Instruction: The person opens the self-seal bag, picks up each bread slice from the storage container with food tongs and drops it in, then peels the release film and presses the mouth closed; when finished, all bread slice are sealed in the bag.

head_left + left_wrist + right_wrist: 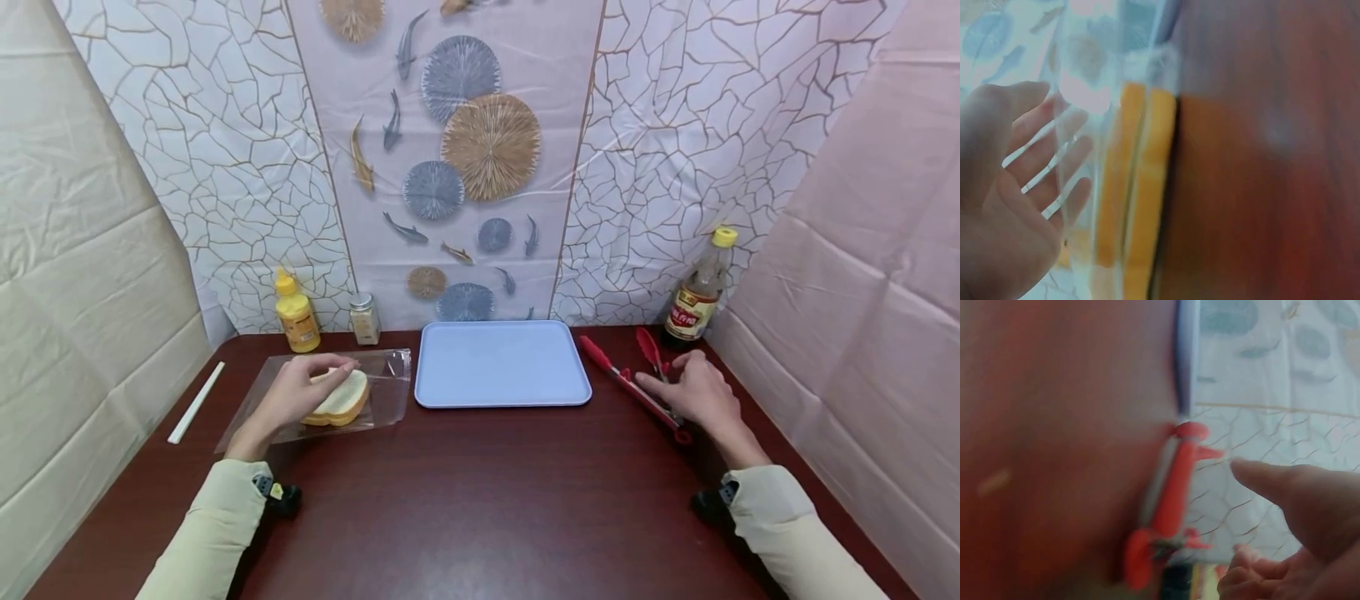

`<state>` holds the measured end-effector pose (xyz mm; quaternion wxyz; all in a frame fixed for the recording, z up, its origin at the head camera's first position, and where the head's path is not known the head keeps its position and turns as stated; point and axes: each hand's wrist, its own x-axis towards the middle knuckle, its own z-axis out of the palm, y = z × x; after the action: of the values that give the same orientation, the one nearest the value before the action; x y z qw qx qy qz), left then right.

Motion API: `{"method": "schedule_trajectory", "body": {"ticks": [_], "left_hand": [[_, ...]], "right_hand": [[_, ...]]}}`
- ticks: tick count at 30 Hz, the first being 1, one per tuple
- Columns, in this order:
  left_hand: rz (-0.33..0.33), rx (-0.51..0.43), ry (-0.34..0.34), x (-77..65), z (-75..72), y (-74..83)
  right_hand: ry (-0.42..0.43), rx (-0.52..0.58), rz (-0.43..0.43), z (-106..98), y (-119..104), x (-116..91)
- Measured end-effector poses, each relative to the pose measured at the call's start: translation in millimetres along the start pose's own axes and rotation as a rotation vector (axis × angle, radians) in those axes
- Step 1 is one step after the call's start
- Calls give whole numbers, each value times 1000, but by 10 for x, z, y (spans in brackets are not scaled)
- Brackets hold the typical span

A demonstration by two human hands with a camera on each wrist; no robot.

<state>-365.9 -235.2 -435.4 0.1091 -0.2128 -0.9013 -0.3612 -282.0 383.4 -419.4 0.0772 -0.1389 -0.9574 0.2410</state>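
Note:
Two stacked slices of bread (343,401) lie at the left on a clear plastic bag (390,385). Over them hovers my left hand (294,392), its fingers loosely extended. In the left wrist view, clear film passes in front of that hand's fingertips, and the orange-brown crusts of the bread (1147,162) show edge-on. Red-handled tongs (645,398) lie spread on the table at the right. My right hand (705,392) is just above them, thumb stretched out and fingers loosely bent, holding nothing. In the right wrist view the tongs (1175,487) sit beyond the thumb tip.
A light blue tray (502,367) lies at the back centre. A yellow squeeze bottle (297,321) and a spice jar (365,321) stand behind the bag. A dark sauce bottle (693,304) stands back right. A thin white strip (197,402) lies far left. Fabric walls enclose the table.

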Motion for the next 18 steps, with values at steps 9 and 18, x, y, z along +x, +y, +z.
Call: {"method": "schedule_trajectory", "body": {"ticks": [9,18], "left_hand": [[-72,-54,55,395,367,261],[-160,237,-44,628,716,442]], "right_hand": [[185,214,-314,280,-862,54],[5,396,-419,959,-2028,45]]}}
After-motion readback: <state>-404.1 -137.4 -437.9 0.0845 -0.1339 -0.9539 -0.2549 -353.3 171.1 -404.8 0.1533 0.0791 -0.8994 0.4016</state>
